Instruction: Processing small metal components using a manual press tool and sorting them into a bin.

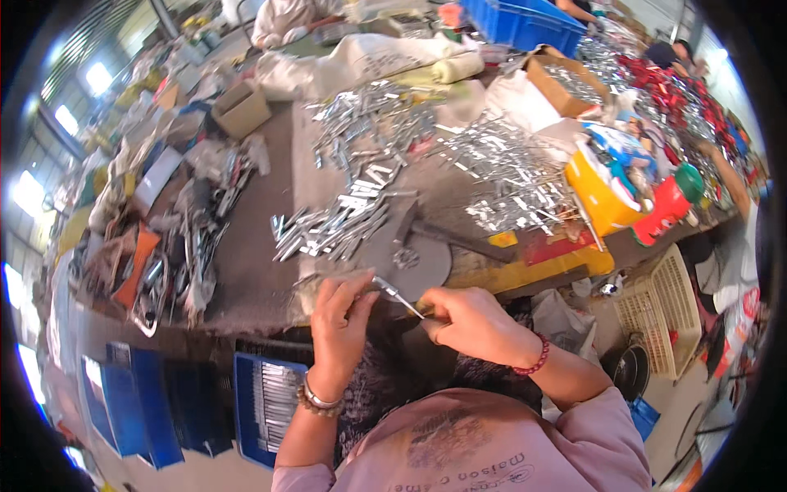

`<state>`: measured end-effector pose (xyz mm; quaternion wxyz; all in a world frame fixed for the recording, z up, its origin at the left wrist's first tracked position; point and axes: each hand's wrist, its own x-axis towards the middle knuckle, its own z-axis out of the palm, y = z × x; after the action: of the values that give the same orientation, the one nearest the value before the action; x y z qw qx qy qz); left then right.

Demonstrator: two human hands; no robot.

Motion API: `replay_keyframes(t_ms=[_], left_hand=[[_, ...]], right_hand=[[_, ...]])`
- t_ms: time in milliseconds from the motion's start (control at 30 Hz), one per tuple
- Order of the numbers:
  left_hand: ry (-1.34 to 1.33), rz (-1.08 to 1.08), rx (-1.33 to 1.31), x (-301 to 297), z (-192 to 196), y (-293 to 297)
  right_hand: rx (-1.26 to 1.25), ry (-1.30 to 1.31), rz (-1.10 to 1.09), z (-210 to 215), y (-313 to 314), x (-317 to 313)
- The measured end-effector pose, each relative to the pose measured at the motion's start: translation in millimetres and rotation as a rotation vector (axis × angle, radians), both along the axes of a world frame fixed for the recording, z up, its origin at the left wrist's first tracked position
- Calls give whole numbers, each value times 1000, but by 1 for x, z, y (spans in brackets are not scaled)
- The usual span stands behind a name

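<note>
Between my two hands is a slender metal rod with a thicker silver sleeve (387, 287) at one end; its exact kind I cannot make out. My left hand (338, 316) pinches the sleeve end between thumb and fingers. The fingers of my right hand (479, 324) are closed at the thin end of the rod. Just beyond, a hammer (467, 242) lies over a round grey metal plate (434, 266) on the table. A pile of short silver metal tubes (344, 225) lies past my left hand, and a heap of thin metal rods (512, 184) lies farther right.
Blue bins (147, 410) stand at lower left, one blue tray (250, 426) holding metal pieces. Cluttered tools and bags (176, 238) cover the table's left. A yellow container (602, 193) and red tub (668, 213) stand right, above a cream plastic basket (660, 312). Other people work around the table.
</note>
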<state>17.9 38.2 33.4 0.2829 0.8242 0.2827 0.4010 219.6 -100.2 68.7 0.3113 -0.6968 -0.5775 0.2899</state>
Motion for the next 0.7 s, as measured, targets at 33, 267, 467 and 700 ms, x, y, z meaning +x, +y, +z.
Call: replay_keyframes(t_ms=[33,267,467,700], left_hand=[[11,28,-6,-5,-2,-9],[-165,62,-778,-15,0,-41],[-226,46,-940,-21,5,-43],[-296,-12,-1027,-26,-5,-44]], right_hand=[[24,71,25,-4,0,-2],[-248,506,-6,-6,-7,-24],[-247,619,-40,-12,-17,-41],[-192,571,-49,-14,-18,-57]])
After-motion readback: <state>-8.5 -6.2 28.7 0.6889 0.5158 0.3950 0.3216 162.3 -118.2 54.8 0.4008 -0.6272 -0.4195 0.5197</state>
